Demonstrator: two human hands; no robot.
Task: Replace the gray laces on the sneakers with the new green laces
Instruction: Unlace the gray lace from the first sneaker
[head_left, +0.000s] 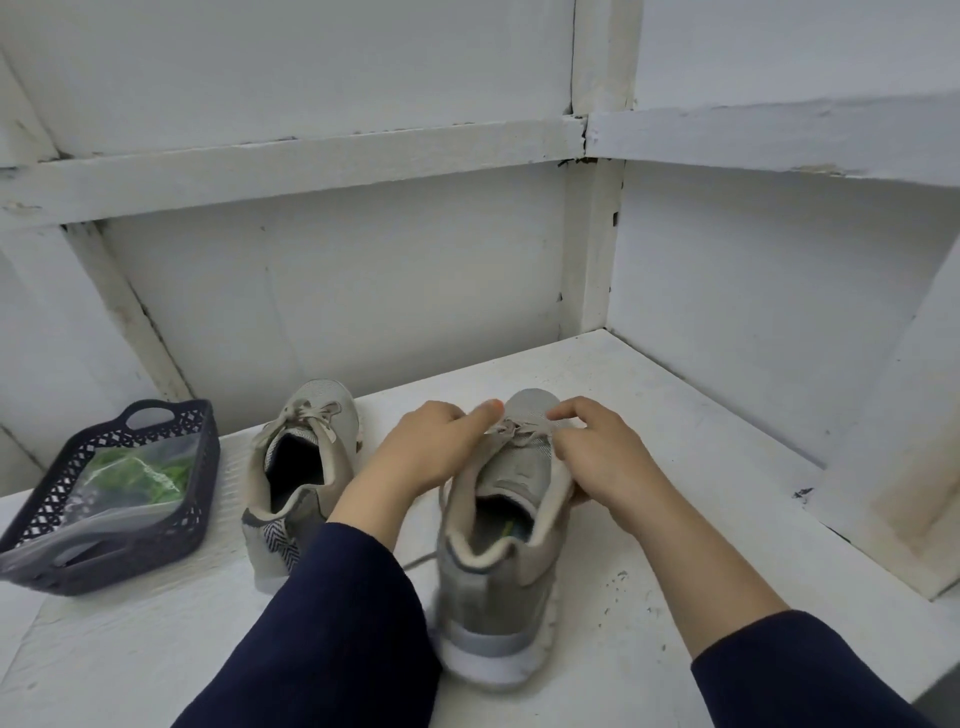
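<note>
Centre frame: left hand (431, 449) and right hand (595, 457) each pinch the gray lace (519, 428) on the shoe (506, 545). Advise loosening each crossing before pulling free.

We note matt grey mesh-cloth sneakers (498, 530), a perforated plastic basket (171, 525), and a rough, white-painted worktop (649, 467).

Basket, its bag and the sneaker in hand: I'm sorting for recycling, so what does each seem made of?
Basket: moulded plastic, dark navy, matte; regular lattice cut-outs, moulded handle slot. Bag: clear glossy plastic film; green shows through, it glints. Sneaker in hand: gray fabric upper, knit-looking at the toe; white sole, probably rubber or foam. Its gray lace: flat woven textile, apparently.
</note>
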